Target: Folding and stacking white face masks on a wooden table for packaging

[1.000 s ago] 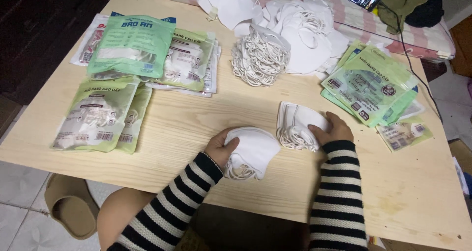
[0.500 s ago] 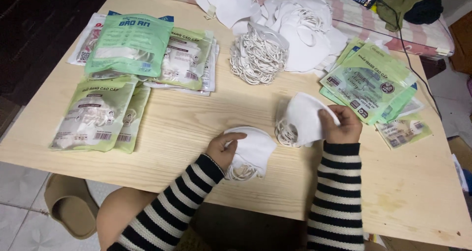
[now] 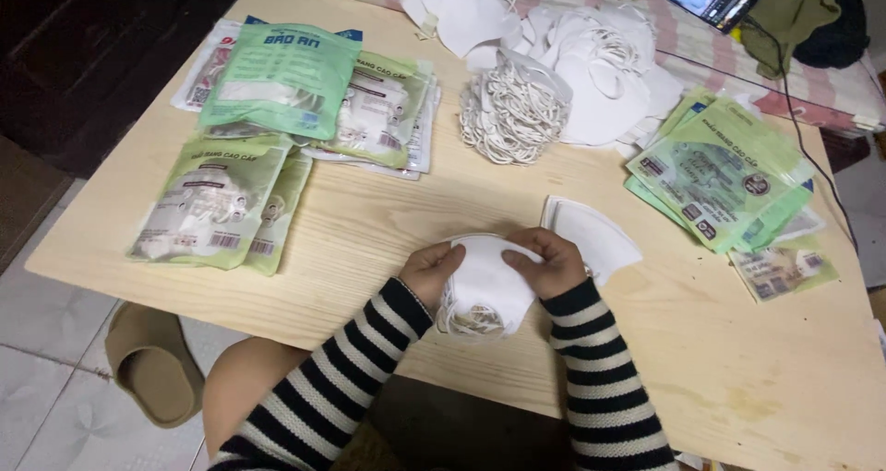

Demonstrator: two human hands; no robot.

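Now that right hand (image 3: 546,261) has come over from side stack (image 3: 591,236), both grip masks (image 3: 484,282) with left hand (image 3: 432,270); bundle gathered over desk (image 3: 369,240).

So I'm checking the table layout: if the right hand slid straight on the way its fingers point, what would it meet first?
The right hand points left across the stack of white masks, so probably the left hand gripping the stack's other side.

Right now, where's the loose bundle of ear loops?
In the head view, the ear-loop bundle sits at the table's far middle, touching the white mask pile on its right, with green packets to its left.
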